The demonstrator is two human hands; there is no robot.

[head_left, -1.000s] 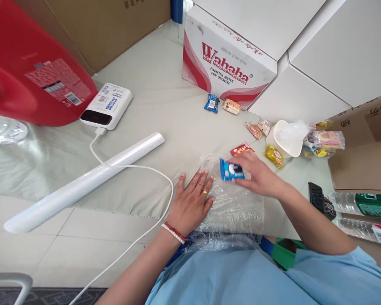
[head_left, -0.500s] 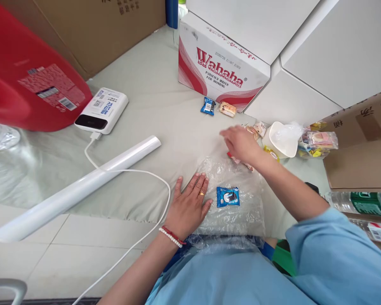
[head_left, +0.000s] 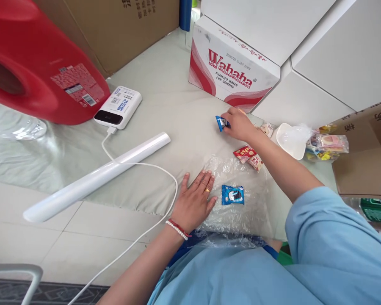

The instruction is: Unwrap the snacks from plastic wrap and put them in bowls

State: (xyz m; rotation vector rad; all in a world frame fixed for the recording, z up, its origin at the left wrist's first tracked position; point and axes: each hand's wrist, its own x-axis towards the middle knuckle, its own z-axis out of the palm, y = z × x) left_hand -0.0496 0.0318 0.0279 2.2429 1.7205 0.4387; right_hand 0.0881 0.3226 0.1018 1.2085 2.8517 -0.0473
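One blue snack packet [head_left: 233,195] already lies on the clear plastic sheet [head_left: 238,212], which is spread in front of the person at about 6 o'clock on the cloth-covered surface [head_left: 165,97]. The left hand [head_left: 195,199] lies flat and open at the sheet's 9 o'clock edge, fingers spread, pinning the film and holding nothing. The right hand [head_left: 239,123] is stretched out toward 12 o'clock, its fingertips pinched closed on a second blue packet [head_left: 221,123] just in front of the Wahaha box [head_left: 233,70].

By the look of it the gathering has only begun: one packet is on the film, a second is in the fingers, and most snacks lie elsewhere. A red packet [head_left: 244,153] and a pale one [head_left: 256,162] rest at the film's 1 o'clock corner, touching each other.

As for containers, the white bowl [head_left: 292,140] at 2 o'clock seems to hold only some crumpled clear film. A heap of wrapped sweets [head_left: 327,146] sits just beside it. The Wahaha box is shut, so its contents cannot be seen.
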